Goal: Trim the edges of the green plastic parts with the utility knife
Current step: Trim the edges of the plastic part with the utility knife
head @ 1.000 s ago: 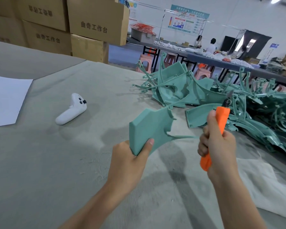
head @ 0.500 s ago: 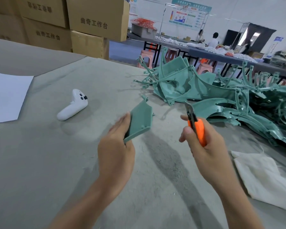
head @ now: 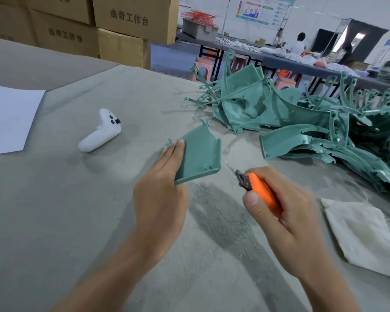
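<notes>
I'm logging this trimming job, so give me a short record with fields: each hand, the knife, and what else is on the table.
Left hand: holds a flat green plastic part, fingers straight along it
Right hand: grips an orange-handled utility knife
Knife: pointed toward the part, not touching it
Grey cloth-covered table: pile of green plastic parts, white handheld controller, white paper sheet, pale cloth

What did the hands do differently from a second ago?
The left hand turned the green part so its hollow inside faces the camera. The right hand tipped the orange knife from pointing up to pointing left at the part's corner. Both hands kept their hold; the white controller and the green pile stayed put.
</notes>
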